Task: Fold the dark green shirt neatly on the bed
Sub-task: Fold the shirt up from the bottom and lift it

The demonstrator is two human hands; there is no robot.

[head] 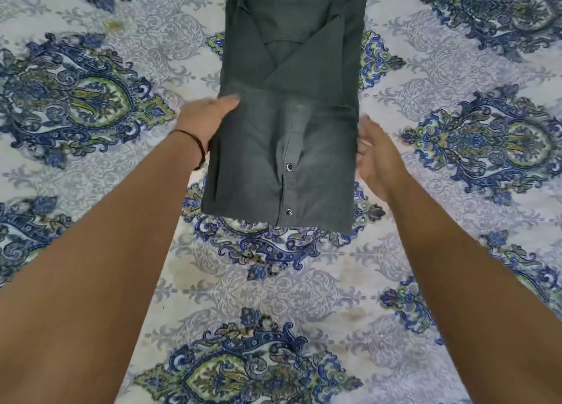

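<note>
The dark green shirt [289, 105] lies on the bed as a long narrow rectangle, sleeves folded in over its upper part. Its lower part is doubled up over the middle, with the button placket and two snaps showing on top. My left hand [203, 120] grips the left edge of that doubled part, thumb on top and fingers hidden under the cloth. My right hand [377, 157] holds the right edge, its fingertips tucked behind the fabric. A dark band circles my left wrist.
The bedsheet [304, 297] is white with grey scrollwork and large blue and green paisley medallions. It fills the whole view around the shirt. A small yellowish stain [114, 25] marks the sheet at the upper left.
</note>
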